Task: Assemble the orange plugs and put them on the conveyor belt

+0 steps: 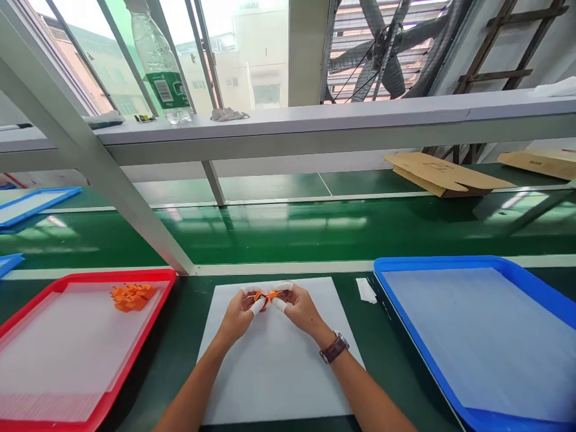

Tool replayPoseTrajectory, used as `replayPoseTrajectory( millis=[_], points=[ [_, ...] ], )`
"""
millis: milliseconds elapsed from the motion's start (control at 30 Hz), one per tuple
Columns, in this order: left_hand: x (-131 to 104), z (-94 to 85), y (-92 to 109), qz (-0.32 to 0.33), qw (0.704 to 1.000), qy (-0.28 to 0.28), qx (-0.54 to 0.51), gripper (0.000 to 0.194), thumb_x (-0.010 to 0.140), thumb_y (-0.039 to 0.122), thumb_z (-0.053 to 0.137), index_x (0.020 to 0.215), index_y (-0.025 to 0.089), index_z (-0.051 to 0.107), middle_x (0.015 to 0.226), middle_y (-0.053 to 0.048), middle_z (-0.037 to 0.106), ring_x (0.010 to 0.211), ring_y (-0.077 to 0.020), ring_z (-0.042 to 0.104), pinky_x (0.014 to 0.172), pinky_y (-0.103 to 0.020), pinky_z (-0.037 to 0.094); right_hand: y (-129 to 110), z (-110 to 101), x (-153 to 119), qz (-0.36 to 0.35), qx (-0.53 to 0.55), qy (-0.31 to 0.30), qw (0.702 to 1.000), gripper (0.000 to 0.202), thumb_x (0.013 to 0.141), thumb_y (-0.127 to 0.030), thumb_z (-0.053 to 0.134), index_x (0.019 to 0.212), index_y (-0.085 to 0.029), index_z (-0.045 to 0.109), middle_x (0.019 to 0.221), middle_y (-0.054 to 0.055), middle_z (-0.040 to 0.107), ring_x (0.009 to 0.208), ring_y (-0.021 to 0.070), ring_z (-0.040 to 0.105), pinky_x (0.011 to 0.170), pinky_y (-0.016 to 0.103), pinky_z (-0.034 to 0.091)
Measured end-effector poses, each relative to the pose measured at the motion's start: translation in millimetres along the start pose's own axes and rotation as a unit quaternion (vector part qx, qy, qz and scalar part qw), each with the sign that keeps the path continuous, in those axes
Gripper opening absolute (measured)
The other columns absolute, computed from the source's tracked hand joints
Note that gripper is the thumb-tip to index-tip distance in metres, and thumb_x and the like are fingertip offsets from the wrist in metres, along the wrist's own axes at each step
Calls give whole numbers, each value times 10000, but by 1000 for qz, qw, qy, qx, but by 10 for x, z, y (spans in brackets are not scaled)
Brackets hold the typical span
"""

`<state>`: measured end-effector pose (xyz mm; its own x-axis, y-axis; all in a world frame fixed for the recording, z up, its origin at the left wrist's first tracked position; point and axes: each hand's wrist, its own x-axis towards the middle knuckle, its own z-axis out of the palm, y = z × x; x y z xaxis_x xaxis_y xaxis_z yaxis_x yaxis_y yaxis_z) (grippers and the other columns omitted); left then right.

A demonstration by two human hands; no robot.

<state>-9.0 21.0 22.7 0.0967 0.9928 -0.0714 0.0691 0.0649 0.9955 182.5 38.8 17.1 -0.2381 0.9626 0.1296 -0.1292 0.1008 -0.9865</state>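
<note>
Over the far part of a white sheet [279, 372], my left hand [240, 313] pinches a small orange piece [261, 298] with a dark spot on it. My right hand [300, 306] grips another small orange piece [272, 295], close against the first; whether the two are joined cannot be made out. White coverings wrap the thumbs and fingertips of both hands. A watch with a dark strap [333, 348] sits on my right wrist. To the left, a heap of similar orange pieces [132, 296] lies in a lined red tray [168, 282].
A blue tray [432, 263] with a pale liner stands at the right, beside a torn white scrap [366, 290]. Behind runs a green conveyor belt [279, 234] with a flat cardboard box [445, 171]. A slanted metal post [130, 192] rises at left; a plastic bottle [164, 72] stands on the ledge.
</note>
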Motion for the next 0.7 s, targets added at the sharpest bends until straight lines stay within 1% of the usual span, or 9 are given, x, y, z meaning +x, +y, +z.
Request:
replayPoseTrajectory(
  millis=[67, 100, 167, 267, 333, 433, 567, 633, 700],
  points=[
    [-6, -1, -30, 23, 999, 4, 25, 350, 881, 401, 641, 1184, 226, 632, 1190, -81, 667, 1104, -232, 667, 952, -384, 564, -1, 44, -32, -33, -31, -17, 999, 204, 791, -258, 687, 986, -199, 668, 1048, 74, 708, 920, 197, 677, 843, 359, 572],
    [-11, 0, -43, 37, 999, 10, 36, 336, 891, 387, 625, 1191, 237, 641, 1209, -78, 655, 1130, -230, 655, 981, -381, 548, -1, 65, -44, -35, -37, -24, 998, 198, 794, -247, 683, 985, -200, 664, 1059, 73, 703, 923, 195, 675, 845, 354, 570],
    [-23, 6, -54, 54, 998, 18, 40, 309, 894, 359, 616, 1176, 240, 654, 1239, -77, 644, 1165, -233, 637, 1010, -381, 529, 3, 94, -58, -12, -31, -32, 999, 207, 789, -238, 689, 988, -196, 650, 1004, 64, 708, 865, 187, 679, 802, 348, 576],
    [-41, 25, -37, 28, 999, 13, 16, 344, 886, 343, 630, 1209, 224, 630, 1264, -86, 660, 1164, -241, 648, 1014, -394, 533, 7, 107, -54, 47, 7, -26, 999, 224, 797, -252, 684, 1002, -185, 622, 887, 46, 715, 738, 174, 680, 714, 343, 582],
    [-42, 45, -31, 12, 1000, 24, 9, 348, 885, 353, 633, 1202, 207, 632, 1268, -93, 671, 1167, -246, 651, 1012, -395, 537, 12, 111, -47, 59, 20, -9, 998, 228, 800, -264, 677, 1002, -181, 612, 887, 51, 717, 731, 178, 686, 703, 347, 586],
    [-25, 78, -66, 14, 998, 63, 12, 314, 875, 362, 639, 1136, 189, 652, 1201, -94, 707, 1125, -246, 673, 979, -383, 553, 42, 142, -52, 30, -14, 11, 999, 244, 789, -264, 695, 1009, -184, 629, 963, 71, 719, 841, 202, 700, 782, 364, 594],
    [-10, 80, -137, 13, 994, 102, 42, 271, 857, 345, 637, 1074, 186, 663, 1093, -83, 738, 1048, -239, 700, 920, -368, 576, 122, 197, -71, -21, -61, 0, 998, 231, 842, -293, 667, 1056, -205, 662, 1031, 75, 714, 902, 203, 693, 833, 360, 589],
    [-19, 57, -139, 13, 996, 77, 51, 307, 862, 337, 631, 1134, 197, 656, 1139, -83, 725, 1080, -237, 690, 941, -374, 572, 162, 195, -68, -14, -62, 4, 998, 231, 864, -302, 644, 1074, -206, 661, 1029, 78, 720, 866, 201, 700, 805, 362, 596],
    [-35, 31, -125, 21, 998, 28, 52, 397, 860, 321, 638, 1242, 215, 619, 1231, -86, 691, 1136, -238, 668, 980, -385, 562, 189, 171, -58, 5, -64, 21, 998, 254, 868, -305, 635, 1097, -198, 651, 1003, 83, 731, 819, 206, 709, 766, 372, 602]
  ],
)
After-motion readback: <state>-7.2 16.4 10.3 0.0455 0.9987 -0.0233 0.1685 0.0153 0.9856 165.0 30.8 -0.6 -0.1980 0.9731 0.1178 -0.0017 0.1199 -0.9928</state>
